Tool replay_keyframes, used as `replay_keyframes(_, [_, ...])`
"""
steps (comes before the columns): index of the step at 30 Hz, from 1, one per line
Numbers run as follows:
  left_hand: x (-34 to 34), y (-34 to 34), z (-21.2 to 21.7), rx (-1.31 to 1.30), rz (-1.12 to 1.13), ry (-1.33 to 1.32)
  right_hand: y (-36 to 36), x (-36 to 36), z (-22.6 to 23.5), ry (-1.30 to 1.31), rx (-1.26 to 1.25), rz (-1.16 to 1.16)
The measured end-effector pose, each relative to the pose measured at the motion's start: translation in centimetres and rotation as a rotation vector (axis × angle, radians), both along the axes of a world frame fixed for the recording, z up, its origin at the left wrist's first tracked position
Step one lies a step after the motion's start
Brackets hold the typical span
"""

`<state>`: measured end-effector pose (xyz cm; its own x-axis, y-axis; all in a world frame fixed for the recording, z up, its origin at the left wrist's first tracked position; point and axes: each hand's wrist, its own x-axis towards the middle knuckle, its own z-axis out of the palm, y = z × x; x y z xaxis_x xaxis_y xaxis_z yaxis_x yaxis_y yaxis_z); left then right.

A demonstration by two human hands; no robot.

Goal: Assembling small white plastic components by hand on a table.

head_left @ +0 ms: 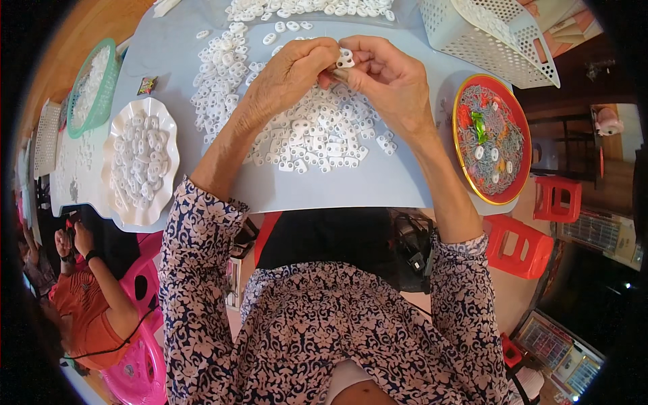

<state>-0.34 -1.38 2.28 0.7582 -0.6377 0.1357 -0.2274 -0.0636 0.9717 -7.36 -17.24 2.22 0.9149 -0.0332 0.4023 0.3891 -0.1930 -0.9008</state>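
Note:
My left hand (290, 77) and my right hand (388, 81) meet above the pale table (378, 182), fingertips pinched together on a small white plastic piece (345, 59). Right beneath them lies a loose heap of several like white pieces (317, 135). More of these pieces spread in a band (219, 74) to the left of my left hand and along the table's far edge (310, 8). Both forearms come up from the lower edge in flower-patterned sleeves.
A white scalloped plate (165, 128) full of white pieces sits at left, a green basket (111, 61) beyond it. A red round tray (523, 145) with a few pieces lies at right, a white perforated basket (486, 30) behind. Red stools (526, 246) stand lower right; another person (88, 297) sits lower left by pink chairs.

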Motion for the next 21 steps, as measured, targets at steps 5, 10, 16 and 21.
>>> replay_keyframes(5, [-0.2, 0.0, 0.0, -0.052, -0.009, -0.093, -0.1, 0.6, -0.5, -0.077, -0.059, -0.046])
replay_keyframes(10, [-0.1, 0.2, -0.3, -0.016, -0.047, -0.094, -0.2, 0.5, 0.0, -0.171, -0.227, -0.097])
replay_keyframes(16, [-0.8, -0.3, -0.3, -0.029, -0.004, -0.071, 0.2, 0.1, 1.1, -0.264, -0.388, -0.190])
replay_keyframes(21, [-1.5, -1.0, -0.1, -0.109, 0.058, -0.151, 0.0, -0.1, 1.2, -0.292, -0.430, -0.213])
